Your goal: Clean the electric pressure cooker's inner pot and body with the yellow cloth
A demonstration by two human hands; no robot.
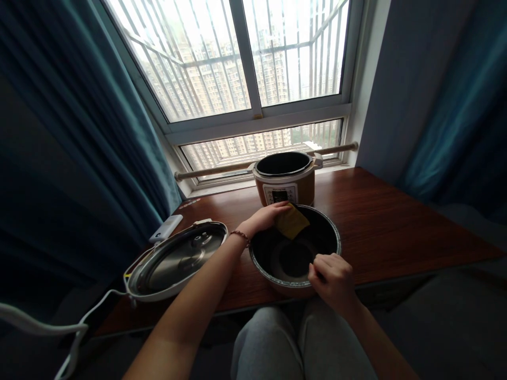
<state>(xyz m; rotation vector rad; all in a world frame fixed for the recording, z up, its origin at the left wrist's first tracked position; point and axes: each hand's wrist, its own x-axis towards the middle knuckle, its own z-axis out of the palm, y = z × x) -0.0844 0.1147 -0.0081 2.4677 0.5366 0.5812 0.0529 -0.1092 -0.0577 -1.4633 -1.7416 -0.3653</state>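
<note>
A dark inner pot [335, 232] with a speckled pale rim stands at the front edge of the table. My left hand [270, 215] reaches over its far left side and holds a yellow cloth [293, 221] against the inner wall. On the near right rim, my right hand [332, 277] is closed, its fingers curled over the edge and gripping the pot. Behind the pot is the pressure cooker body [307, 187], brown and white with a control panel facing me. To the left lies the cooker's lid [190, 256], its metal underside turned up.
The brown wooden table [380, 216] runs to the window sill. A white power strip [166, 228] lies at its left edge, and a white cord [99, 303] hangs there. Blue curtains [119, 132] flank the barred window. My knees [269, 338] are just under the table's front edge.
</note>
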